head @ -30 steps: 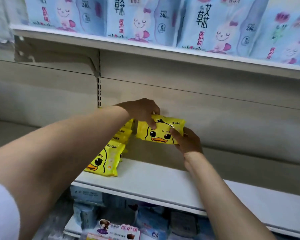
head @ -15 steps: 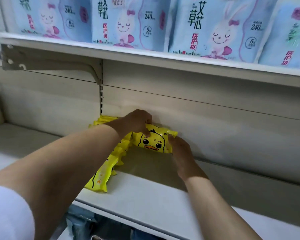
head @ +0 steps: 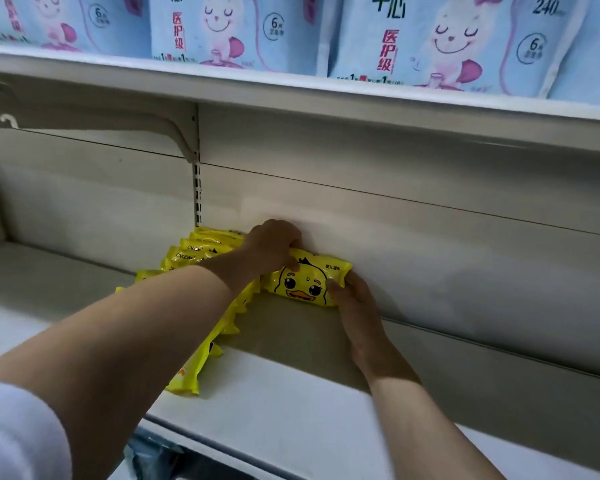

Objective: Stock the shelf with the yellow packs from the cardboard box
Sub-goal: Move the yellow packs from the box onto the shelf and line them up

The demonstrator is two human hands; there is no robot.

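Lighting: soft, even, fairly dim indoor light from above; the upper shelf (head: 291, 95) casts a broad shadow over the back panel (head: 430, 237) and the rear of the lower shelf (head: 291, 410). Glare: small highlights on the glossy yellow pack (head: 305, 282). Quality: mild overall softness; white sleeve (head: 11, 431) at 8 o'clock blurred; wide-angle bowing of shelf edges toward 3 and 9 o'clock.

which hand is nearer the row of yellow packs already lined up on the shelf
Left. The left hand grips the duck pack's top left corner, right beside the row of yellow packs. The right hand holds the pack's far right end.
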